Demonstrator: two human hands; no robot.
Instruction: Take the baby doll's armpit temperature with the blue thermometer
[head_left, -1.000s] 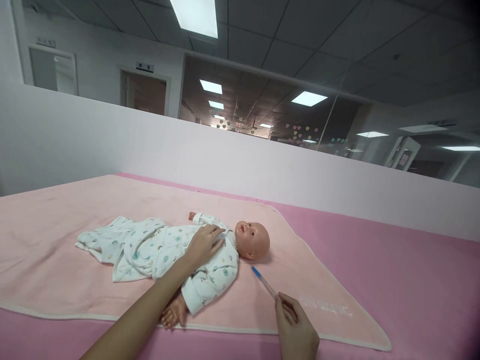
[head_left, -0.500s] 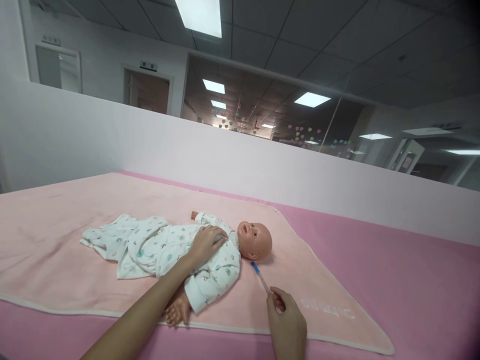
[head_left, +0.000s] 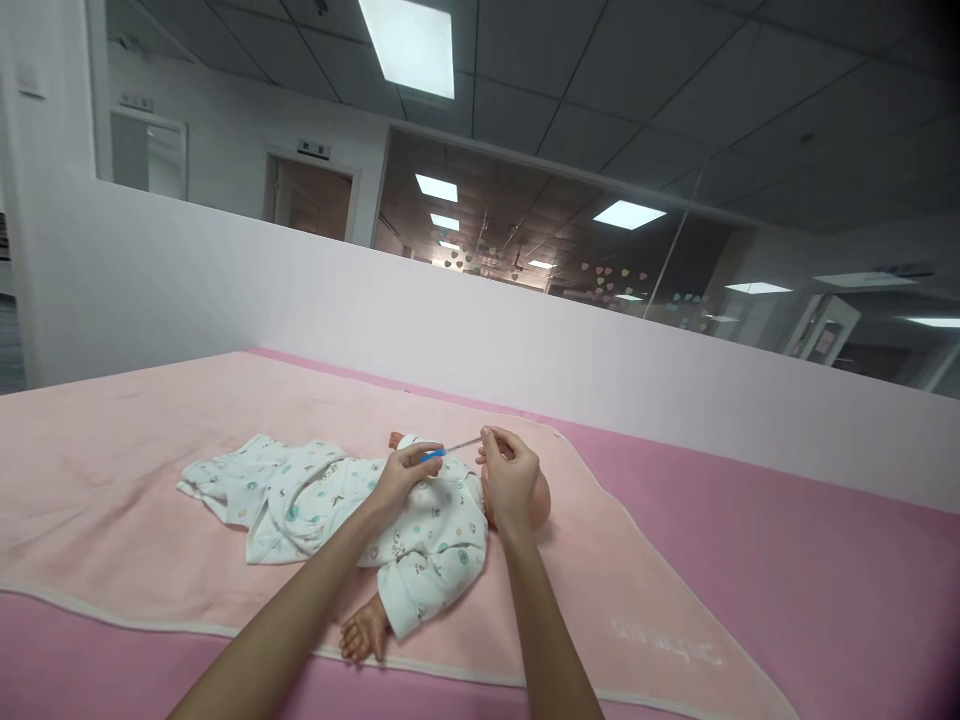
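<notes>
A baby doll (head_left: 427, 545) in a white printed outfit lies on its back on a peach blanket (head_left: 637, 570). Over its chest, my left hand (head_left: 405, 475) is closed at the blue end of a thin, pale thermometer-like stick (head_left: 463, 444). My right hand (head_left: 508, 470) pinches the other end of that stick, above the doll's head (head_left: 541, 500), and hides most of its face. The stick spans the short gap between both hands, nearly level. Whether the blue part is a separate cap I cannot tell.
Pink padding (head_left: 720, 470) shows around the blanket. A low white wall (head_left: 450, 325) runs along the far side, with a glass window (head_left: 540, 220) above it. The doll's near arm (head_left: 364, 628) reaches to the blanket's front edge.
My right hand has moved up and left with the stick, from beside the doll's head to over it. My left hand has risen slightly off the chest and now holds the blue end.
</notes>
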